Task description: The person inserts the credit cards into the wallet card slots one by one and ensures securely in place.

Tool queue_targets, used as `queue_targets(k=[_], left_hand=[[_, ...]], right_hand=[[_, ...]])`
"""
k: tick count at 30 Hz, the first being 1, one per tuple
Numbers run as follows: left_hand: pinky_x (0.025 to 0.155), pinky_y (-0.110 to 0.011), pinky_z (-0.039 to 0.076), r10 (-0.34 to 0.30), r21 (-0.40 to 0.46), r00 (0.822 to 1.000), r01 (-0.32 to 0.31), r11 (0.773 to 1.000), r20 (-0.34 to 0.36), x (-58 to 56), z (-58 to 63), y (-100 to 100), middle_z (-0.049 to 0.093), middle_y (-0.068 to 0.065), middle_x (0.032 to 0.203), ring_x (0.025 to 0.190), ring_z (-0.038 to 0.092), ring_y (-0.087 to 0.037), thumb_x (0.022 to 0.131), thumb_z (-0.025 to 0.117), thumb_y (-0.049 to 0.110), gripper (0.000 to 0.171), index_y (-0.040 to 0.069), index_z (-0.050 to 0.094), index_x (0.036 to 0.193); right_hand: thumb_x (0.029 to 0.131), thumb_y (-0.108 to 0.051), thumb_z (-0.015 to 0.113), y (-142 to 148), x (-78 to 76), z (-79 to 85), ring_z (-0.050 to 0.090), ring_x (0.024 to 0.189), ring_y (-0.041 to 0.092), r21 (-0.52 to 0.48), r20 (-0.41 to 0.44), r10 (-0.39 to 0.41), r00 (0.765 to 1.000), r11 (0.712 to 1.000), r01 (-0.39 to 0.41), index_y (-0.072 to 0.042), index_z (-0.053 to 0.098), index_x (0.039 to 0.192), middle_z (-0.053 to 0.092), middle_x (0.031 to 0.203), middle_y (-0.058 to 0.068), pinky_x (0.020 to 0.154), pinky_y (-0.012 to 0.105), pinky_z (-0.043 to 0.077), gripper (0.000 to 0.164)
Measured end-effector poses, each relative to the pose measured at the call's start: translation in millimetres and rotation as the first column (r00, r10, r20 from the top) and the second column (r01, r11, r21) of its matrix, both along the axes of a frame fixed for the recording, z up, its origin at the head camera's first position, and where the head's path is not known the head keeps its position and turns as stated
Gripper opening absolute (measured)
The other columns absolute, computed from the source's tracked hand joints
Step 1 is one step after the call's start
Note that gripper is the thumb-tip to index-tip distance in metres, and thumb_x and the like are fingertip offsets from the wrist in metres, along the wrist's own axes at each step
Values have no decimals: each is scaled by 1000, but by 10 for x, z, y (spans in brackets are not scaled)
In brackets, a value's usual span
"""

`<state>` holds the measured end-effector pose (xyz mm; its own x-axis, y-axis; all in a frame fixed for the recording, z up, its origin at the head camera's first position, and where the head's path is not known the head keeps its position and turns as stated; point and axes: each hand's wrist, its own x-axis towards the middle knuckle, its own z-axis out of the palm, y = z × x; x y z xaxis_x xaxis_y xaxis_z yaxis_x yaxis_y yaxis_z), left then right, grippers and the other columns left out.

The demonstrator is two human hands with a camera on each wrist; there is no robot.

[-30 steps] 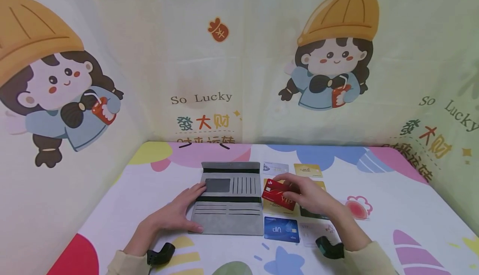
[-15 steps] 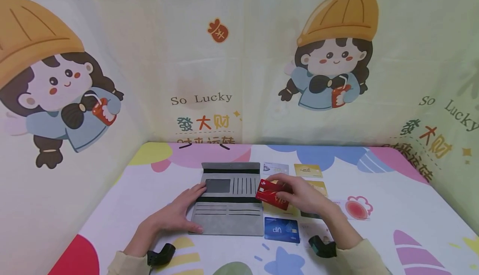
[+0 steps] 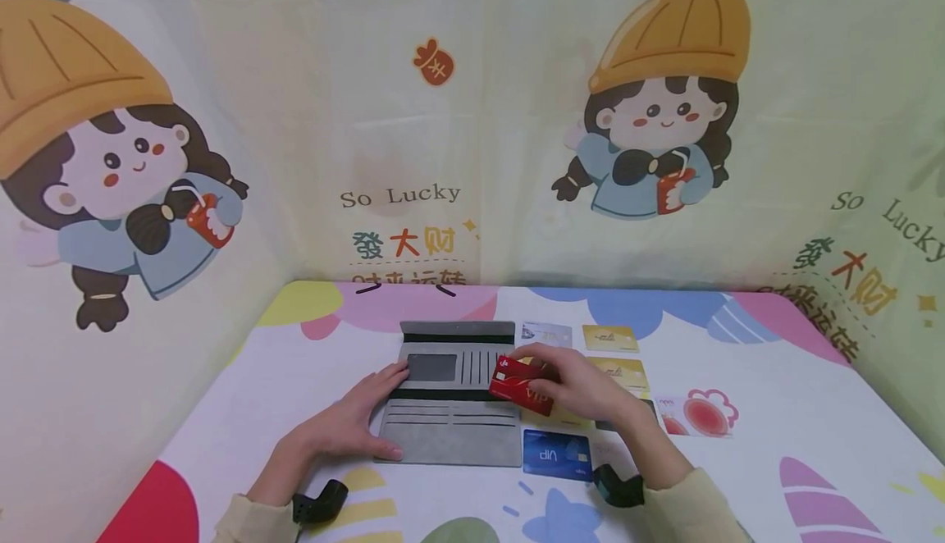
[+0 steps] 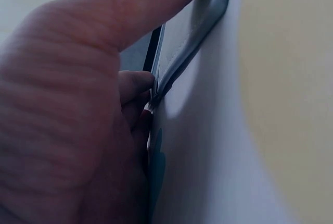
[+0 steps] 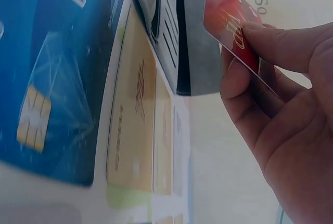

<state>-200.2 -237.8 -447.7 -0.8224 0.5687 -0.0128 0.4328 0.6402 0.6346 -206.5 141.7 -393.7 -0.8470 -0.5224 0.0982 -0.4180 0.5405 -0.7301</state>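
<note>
A grey wallet (image 3: 458,444) lies unfolded on the table, its card slots and a dark window pocket facing up. My left hand (image 3: 343,424) rests along the wallet's left side, fingers extended near the window and thumb on the lower part. Between thumb and fingers, my right hand (image 3: 591,383) pinches a red VIP card (image 3: 513,383) over the wallet's right edge. The right wrist view shows the red card (image 5: 229,21) tilted and raised above the other cards, with the wallet (image 5: 200,41) behind it.
Right of the wallet lie several cards in rows: a blue VIP card (image 3: 557,454), gold cards (image 3: 609,338), a silvery card (image 3: 546,334) at the back and a red-and-white card (image 3: 672,420) farther right. My right forearm covers part of them. Patterned cloth (image 3: 399,116) hangs behind the table.
My right hand has moved left with the red card, from over the gold cards to over the wallet's right edge. The left hand keeps its place on the wallet.
</note>
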Motion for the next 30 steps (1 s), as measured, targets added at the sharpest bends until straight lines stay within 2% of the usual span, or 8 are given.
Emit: queue_targets(k=[7, 15, 21, 30], left_hand=[[112, -71, 16, 14, -6, 1000, -14, 1000, 15, -5, -13, 8, 20, -12, 166, 149, 15, -44, 72, 84, 55, 112, 8, 31, 159], [112, -71, 16, 5, 2, 1000, -5, 1000, 12, -6, -7, 16, 20, -13, 166, 148, 16, -44, 72, 85, 53, 111, 7, 31, 158], [112, -71, 17, 7, 0, 1000, -7, 1000, 14, -8, -15, 21, 20, -13, 166, 148, 16, -44, 72, 84, 54, 112, 8, 30, 159], [114, -69, 15, 14, -13, 1000, -14, 1000, 16, -15, -9, 16, 20, -12, 166, 149, 15, -44, 72, 84, 55, 112, 8, 31, 158]], right_hand=[[93, -6, 70, -105, -21, -12, 64, 103, 20, -22, -5, 27, 1000, 999, -27, -20, 60, 136, 66, 116, 1, 85, 37, 58, 46], [94, -7, 70, -206, -47, -37, 64, 103, 20, -35, 5, 34, 999, 999, -34, -20, 60, 136, 66, 115, 1, 84, 36, 58, 46], [93, -8, 72, -294, -42, -43, 63, 105, 22, -44, 2, 17, 1000, 999, -17, -19, 60, 136, 65, 118, 3, 85, 38, 58, 46], [94, -8, 71, -398, -68, 2, 61, 102, 20, -35, -4, 5, 1000, 999, -6, -23, 61, 136, 64, 115, 0, 83, 34, 57, 45]])
